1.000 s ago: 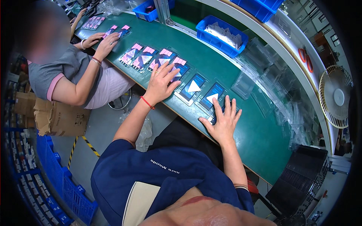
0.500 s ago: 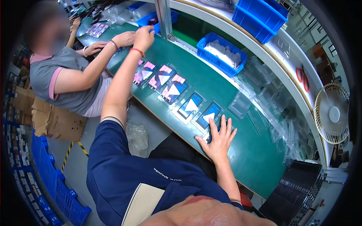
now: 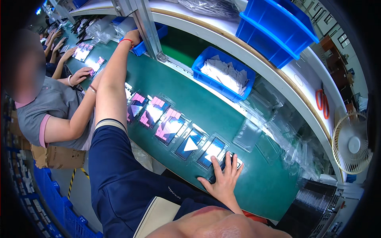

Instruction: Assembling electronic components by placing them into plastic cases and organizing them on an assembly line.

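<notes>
My left arm reaches far to the upper left, and my left hand [image 3: 135,37] is at a blue bin [image 3: 139,50] behind the metal post; its fingers are hidden. My right hand [image 3: 225,181] lies with fingers spread over a dark, phone-shaped panel [image 3: 231,160] near the table's front edge. Beside it, a clear tray holds a blue flat panel with a white mark [image 3: 212,152]. Farther left lies a similar panel with a white triangle [image 3: 188,146]. Several more panels with pink tabs [image 3: 168,127] continue the row toward my left arm.
A co-worker [image 3: 59,107] sits close on the left, with a hand on the table. Behind the green table [image 3: 174,83] stands a blue bin of white pieces [image 3: 224,75]. Clear plastic trays [image 3: 248,135] pile up at right, near red scissors [image 3: 322,104], a fan [image 3: 353,144] and black stacked sheets [image 3: 305,206].
My left hand has moved away from beside the co-worker's hand to the blue bin. The view has shifted. The co-worker's hand is now lower, by a pink-tabbed panel. My right hand stays spread.
</notes>
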Tool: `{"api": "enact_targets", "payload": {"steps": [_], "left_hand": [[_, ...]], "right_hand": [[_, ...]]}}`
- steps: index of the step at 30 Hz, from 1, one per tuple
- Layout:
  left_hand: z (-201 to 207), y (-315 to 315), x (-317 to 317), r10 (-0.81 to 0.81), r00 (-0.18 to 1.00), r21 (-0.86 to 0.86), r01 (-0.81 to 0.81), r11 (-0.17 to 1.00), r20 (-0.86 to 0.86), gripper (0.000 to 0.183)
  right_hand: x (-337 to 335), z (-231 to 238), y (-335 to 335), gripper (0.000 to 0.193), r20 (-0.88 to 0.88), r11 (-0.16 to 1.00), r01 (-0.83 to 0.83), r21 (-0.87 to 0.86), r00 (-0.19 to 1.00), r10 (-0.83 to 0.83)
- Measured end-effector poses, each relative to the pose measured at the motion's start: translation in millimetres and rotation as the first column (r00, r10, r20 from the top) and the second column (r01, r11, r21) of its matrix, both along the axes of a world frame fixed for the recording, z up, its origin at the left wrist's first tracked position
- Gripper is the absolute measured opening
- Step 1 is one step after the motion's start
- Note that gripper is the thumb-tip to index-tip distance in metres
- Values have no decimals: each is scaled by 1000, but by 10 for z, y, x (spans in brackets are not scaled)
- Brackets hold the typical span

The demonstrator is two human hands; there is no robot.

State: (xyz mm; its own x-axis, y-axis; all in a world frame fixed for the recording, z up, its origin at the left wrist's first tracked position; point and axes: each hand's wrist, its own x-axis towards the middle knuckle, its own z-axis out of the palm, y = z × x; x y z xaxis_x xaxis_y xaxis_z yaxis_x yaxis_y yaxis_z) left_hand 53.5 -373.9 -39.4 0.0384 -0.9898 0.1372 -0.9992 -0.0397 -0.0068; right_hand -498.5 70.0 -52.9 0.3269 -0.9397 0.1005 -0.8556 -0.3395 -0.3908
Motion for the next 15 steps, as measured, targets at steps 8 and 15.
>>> {"api": "enact_targets", "payload": {"steps": [8,15], "left_hand": [[191,123,-357,150,986,-38,-148,988,70,25],[321,242,-305,3,990,-131,17,991,144,21]], "right_hand": [[0,19,-37,78,-7,1000,26,18,1000,-26],[-10,13,-7,79,-38,1000,31,1,999,-31]]}}
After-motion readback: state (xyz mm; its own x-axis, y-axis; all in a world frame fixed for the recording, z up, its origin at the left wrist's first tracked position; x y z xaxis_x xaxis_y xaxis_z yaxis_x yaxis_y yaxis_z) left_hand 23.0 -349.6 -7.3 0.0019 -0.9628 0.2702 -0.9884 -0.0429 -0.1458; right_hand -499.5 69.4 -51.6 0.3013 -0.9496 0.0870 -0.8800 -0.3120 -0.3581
